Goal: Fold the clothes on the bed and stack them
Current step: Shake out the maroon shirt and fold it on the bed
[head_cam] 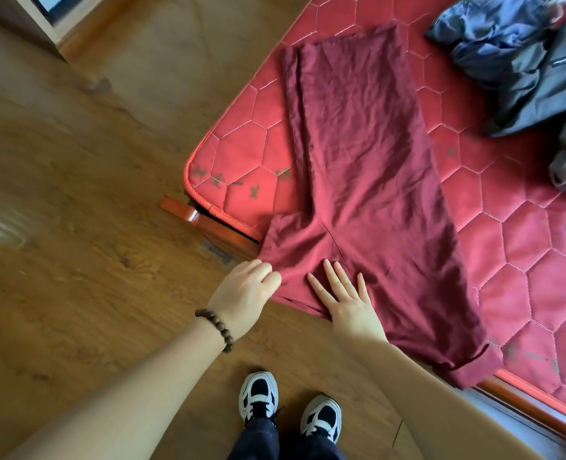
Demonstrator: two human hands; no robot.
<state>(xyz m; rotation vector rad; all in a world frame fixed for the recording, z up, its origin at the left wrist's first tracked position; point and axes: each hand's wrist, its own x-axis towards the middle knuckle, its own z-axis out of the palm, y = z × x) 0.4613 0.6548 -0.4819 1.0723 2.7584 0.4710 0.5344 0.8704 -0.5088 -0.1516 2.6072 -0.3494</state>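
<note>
Trousers [368,180] lie lengthwise on the mattress [524,260], waist end near me, overhanging the near-left corner. My left hand [245,293] pinches the waist's left edge; my right hand [344,300] rests flat on the waist, just right of the left one. Heap of unfolded clothes [520,61] far right on the mattress, apart from the trousers. Floor [76,194] to the left; my shoes [288,406] nearest.

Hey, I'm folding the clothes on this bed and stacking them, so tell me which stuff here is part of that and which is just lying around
Part of the job:
- maroon trousers, gripped by left hand, pressed flat by right hand
- blue garment
- dark grey garments
- mattress

Just there:
- bead bracelet
- sneakers
- wooden floor
</note>
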